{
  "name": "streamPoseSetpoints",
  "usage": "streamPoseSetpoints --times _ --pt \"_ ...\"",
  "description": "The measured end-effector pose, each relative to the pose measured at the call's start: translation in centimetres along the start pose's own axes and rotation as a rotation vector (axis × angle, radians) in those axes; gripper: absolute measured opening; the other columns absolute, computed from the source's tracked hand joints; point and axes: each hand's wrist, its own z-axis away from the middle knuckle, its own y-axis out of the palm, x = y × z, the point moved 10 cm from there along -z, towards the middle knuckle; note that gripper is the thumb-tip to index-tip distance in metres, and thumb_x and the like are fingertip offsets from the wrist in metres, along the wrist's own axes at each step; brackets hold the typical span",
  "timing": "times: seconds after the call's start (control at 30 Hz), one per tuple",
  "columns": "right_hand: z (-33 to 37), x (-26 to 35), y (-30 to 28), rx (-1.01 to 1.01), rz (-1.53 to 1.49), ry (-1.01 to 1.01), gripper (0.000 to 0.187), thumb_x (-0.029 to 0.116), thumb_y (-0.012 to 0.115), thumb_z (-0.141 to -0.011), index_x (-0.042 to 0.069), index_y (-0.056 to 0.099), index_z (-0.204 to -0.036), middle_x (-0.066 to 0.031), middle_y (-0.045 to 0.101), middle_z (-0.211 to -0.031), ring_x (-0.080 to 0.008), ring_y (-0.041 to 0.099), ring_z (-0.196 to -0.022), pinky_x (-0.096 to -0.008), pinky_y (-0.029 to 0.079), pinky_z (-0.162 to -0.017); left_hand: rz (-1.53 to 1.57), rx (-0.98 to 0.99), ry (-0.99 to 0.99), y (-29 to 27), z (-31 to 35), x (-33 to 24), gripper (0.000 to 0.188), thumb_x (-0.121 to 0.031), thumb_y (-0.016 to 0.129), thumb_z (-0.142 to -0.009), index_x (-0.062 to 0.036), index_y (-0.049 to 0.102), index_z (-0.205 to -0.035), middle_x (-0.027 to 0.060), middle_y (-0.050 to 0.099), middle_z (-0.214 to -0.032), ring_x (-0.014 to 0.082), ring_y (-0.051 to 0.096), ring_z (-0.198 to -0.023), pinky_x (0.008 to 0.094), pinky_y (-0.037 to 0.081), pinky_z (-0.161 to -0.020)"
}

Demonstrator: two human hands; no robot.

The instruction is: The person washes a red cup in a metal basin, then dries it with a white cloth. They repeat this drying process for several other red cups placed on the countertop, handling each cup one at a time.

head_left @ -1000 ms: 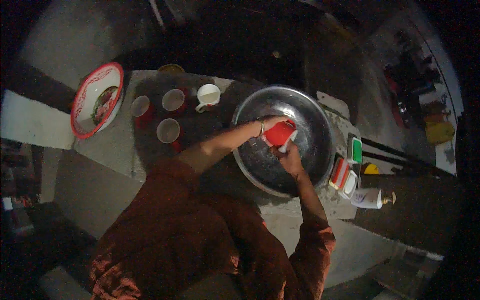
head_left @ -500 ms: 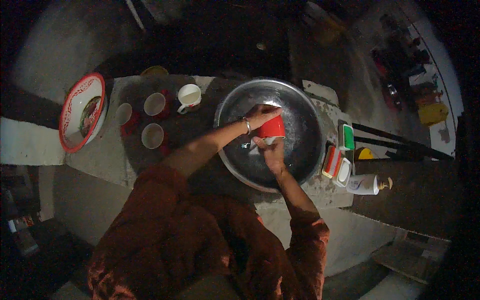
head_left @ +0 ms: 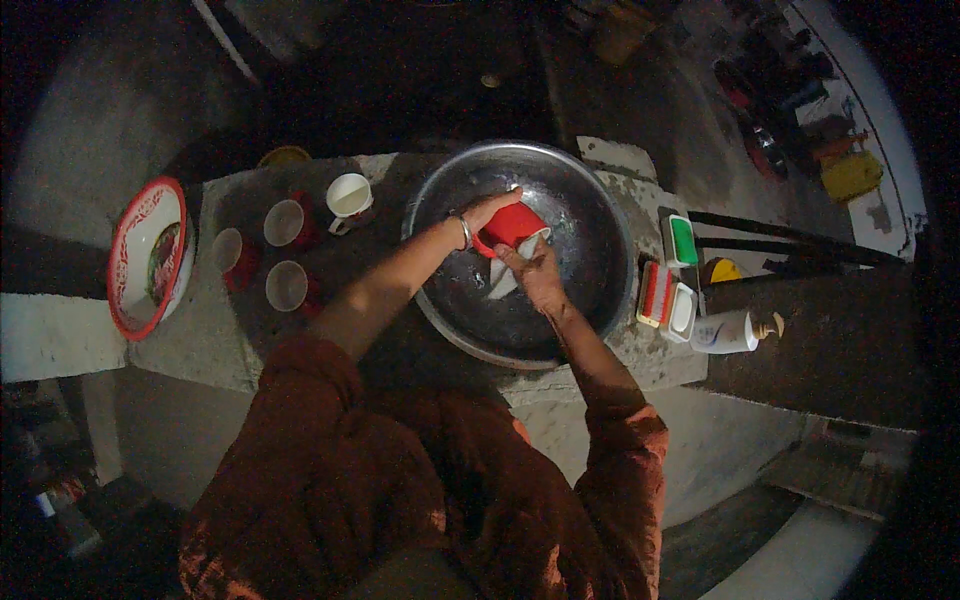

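Note:
Over the wide metal basin (head_left: 592, 275), a red mug (head_left: 513, 224) is held tilted on its side, its pale rim turned toward my right hand. My left hand (head_left: 482, 214), with a bangle at the wrist, is wrapped round the mug from the left and far side. Close to the mug's mouth, my right hand (head_left: 540, 278) is closed on a white cloth (head_left: 502, 281), which hangs below the mug. How much of the cloth reaches inside is hidden by the fingers.
Left on the ledge stand red cups (head_left: 287, 285) and a white mug (head_left: 349, 195), beside a red-rimmed enamel bowl (head_left: 125, 275). At right are a green sponge (head_left: 682, 240), a red-and-white block (head_left: 654, 296), a white dish (head_left: 683, 312) and a white pump bottle (head_left: 722, 332).
The red mug has tipped so that its mouth faces more to the right. More of the white cloth shows below it. The whole view has shifted slightly.

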Motion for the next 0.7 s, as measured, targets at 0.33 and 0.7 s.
streamPoseSetpoints --times 0.33,0.7 --pt "0.1 1.0 -1.1 0.152 0.535 -0.232 0.044 0.008 0.069 -0.071 -0.002 0.049 -0.109 -0.0139 0.057 -0.105 -0.0297 0.058 -0.091 -0.0358 0.048 -0.079 0.444 0.08 -0.17 1.5 1.5 0.9 0.061 -0.061 0.052 -0.075 -0.0122 0.051 -0.112 0.0076 0.055 -0.115 0.0218 0.055 -0.101 0.0378 0.046 -0.082" --pt "0.5 -0.4 -0.1 0.174 1.118 -0.404 0.043 0.006 0.065 -0.073 0.002 0.048 -0.113 -0.017 0.058 -0.102 -0.0299 0.06 -0.087 -0.034 0.048 -0.072 0.206 0.007 -0.065 -0.1 -1.8 2.0 0.063 -0.056 0.058 -0.075 -0.0124 0.046 -0.12 0.0085 0.055 -0.114 0.0234 0.054 -0.102 0.0457 0.045 -0.082"
